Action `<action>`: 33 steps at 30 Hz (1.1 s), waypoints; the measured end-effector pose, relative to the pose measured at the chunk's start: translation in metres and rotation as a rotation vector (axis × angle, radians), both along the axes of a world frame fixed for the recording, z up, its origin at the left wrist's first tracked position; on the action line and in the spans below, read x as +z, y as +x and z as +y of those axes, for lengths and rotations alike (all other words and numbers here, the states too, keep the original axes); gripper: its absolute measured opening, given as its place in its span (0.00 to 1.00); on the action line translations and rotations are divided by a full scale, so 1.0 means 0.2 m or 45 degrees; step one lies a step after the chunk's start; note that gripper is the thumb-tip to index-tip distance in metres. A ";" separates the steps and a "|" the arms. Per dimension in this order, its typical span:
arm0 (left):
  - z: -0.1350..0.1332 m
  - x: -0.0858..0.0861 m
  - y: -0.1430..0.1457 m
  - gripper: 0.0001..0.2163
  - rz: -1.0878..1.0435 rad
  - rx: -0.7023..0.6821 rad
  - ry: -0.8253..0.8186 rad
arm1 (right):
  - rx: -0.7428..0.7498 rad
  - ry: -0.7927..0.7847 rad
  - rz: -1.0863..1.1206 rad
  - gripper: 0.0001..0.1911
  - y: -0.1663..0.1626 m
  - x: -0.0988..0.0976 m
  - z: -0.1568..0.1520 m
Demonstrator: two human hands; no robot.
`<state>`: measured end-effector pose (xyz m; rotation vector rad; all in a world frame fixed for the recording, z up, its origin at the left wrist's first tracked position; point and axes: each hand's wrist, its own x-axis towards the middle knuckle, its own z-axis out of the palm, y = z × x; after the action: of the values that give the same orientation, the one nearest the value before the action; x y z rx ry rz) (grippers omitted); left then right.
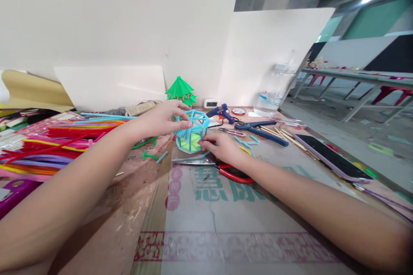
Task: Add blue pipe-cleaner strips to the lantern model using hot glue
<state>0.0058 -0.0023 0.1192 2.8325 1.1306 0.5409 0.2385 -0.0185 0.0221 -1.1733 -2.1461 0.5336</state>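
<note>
A small light-blue cage-like frame (199,123), many-sided with a pale green base, stands on the table. My left hand (164,118) reaches over it from the left, its fingers closed at the upper left rim. At the lower right side, my right hand (222,147) pinches the frame with thumb and forefinger. Whether a small piece is between those fingertips is hidden. Below the right hand lie red-handled scissors (230,173), blades pointing left. Behind the frame stands a green tree-like model (179,89) with a tiered top.
Colourful pipe cleaners (64,139) are heaped on the left. A blue glue gun (222,113), blue-handled pliers (263,131), wooden sticks and a phone (332,157) lie to the right. A small digital clock (211,103) and a plastic bottle (271,90) stand behind. Blue and green offcuts are scattered around.
</note>
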 end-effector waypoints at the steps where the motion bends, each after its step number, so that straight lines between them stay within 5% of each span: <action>1: 0.01 0.00 0.00 0.21 0.013 -0.011 -0.018 | -0.001 0.003 -0.001 0.12 0.00 0.00 0.00; 12: 0.06 -0.11 0.00 0.22 -0.059 -0.005 -0.001 | -0.030 -0.010 -0.011 0.13 0.00 0.01 0.00; 33: 0.05 -0.12 0.03 0.15 -0.205 -0.074 -0.099 | -0.022 -0.003 -0.046 0.13 0.00 0.01 0.00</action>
<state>0.0121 0.0069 0.0947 2.6909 1.0150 0.6908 0.2391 -0.0192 0.0238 -1.2100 -2.1643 0.5107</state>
